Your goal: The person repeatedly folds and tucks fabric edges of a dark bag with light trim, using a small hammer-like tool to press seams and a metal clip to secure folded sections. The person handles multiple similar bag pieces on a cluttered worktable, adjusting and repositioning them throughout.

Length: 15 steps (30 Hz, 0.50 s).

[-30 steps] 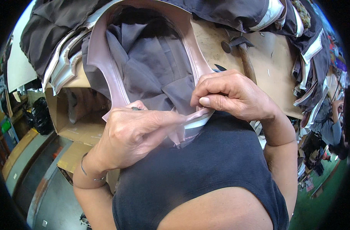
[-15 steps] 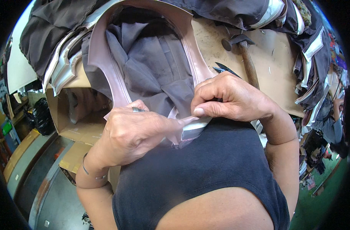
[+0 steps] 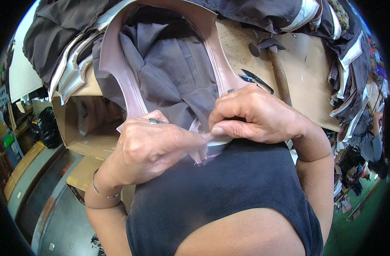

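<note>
The right hand [image 3: 259, 117] is closed in a pinch, thumb pressed against the curled forefinger, clamping the near edge of the pinkish-mauve leather loop-shaped piece [image 3: 220, 64] just above the person's dark sleeveless top [image 3: 229, 192]. The left hand [image 3: 154, 147] meets it from the left, fingers folded over the same near edge, and grips a thin translucent strip [image 3: 198, 143] that lies along that edge; the two hands touch at the fingertips. A ring sits on a finger of each hand, and a thin bracelet circles the left wrist.

The leather piece arches away from the grip toward the far side, its two arms framing a crumpled grey-brown fabric lining [image 3: 169, 72]. It rests on a tan wooden workbench [image 3: 310, 72]. To the right on the bench lie a wooden-handled hammer [image 3: 276, 64] and, just beside it, small black thread snips [image 3: 254, 80]. Dark cut pieces with pale edges [image 3: 353, 55] are heaped along the far and right rims. An open cardboard box [image 3: 82, 123] stands low at left.
</note>
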{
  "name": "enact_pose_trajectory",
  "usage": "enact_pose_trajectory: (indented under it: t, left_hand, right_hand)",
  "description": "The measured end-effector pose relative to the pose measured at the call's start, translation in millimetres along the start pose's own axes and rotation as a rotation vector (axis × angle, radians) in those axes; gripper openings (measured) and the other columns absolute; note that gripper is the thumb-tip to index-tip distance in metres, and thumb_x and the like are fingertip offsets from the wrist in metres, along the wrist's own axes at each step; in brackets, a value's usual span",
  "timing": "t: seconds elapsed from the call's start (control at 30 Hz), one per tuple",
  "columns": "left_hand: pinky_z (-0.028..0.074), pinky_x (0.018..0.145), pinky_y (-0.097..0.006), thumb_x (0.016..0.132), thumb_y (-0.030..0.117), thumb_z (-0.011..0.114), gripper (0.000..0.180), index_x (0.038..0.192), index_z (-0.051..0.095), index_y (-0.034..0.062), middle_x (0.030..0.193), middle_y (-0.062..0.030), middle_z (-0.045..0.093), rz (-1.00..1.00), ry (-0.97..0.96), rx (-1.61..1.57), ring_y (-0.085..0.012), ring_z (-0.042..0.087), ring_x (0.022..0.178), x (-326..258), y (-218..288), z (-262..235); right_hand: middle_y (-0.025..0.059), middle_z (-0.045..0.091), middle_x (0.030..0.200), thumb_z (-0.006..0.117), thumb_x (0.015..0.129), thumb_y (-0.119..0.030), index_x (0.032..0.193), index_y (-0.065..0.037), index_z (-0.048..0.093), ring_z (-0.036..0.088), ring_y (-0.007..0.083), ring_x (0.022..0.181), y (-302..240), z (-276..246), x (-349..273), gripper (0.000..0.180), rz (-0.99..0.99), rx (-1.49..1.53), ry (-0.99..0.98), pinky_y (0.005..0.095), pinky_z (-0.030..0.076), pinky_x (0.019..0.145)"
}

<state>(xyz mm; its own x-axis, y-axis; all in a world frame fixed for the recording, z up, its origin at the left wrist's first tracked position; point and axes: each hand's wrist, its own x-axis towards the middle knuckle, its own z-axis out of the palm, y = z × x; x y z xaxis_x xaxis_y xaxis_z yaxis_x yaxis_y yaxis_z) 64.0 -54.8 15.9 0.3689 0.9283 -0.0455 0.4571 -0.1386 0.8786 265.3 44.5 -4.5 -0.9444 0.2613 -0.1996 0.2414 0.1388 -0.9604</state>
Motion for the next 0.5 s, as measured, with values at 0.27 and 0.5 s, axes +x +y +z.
enact_pose_trajectory:
  t: [0.27, 0.5]
  left_hand:
    - [0.042, 0.059, -0.024, 0.064, 0.003, 0.070, 0.016, 0.080, 0.069, 0.0087, 0.068, -0.0037, 0.067, -0.047, 0.061, -0.015, -0.0127, 0.064, 0.060, -0.6, 4.1, 3.9]
    - [0.042, 0.059, -0.025, 0.065, 0.004, 0.071, 0.015, 0.079, 0.068, 0.0086, 0.068, -0.0041, 0.067, -0.019, 0.040, 0.001, -0.0130, 0.063, 0.057, -0.6, 6.7, 0.4]
  right_hand:
    - [0.0178, 0.057, 0.069, 0.057, 0.081, -0.017, 0.075, 0.001, 0.057, 0.057, 0.0348, 0.069, 0.2, 5.0, 1.0, 0.019, -0.089, -0.118, 0.053, 0.0396, 0.044, 0.064]
    - [0.0161, 0.057, 0.070, 0.056, 0.082, -0.017, 0.077, 0.001, 0.056, 0.057, 0.0332, 0.071, -3.3, 3.3, 0.5, 0.019, -0.147, -0.110, 0.029, 0.0394, 0.044, 0.065]
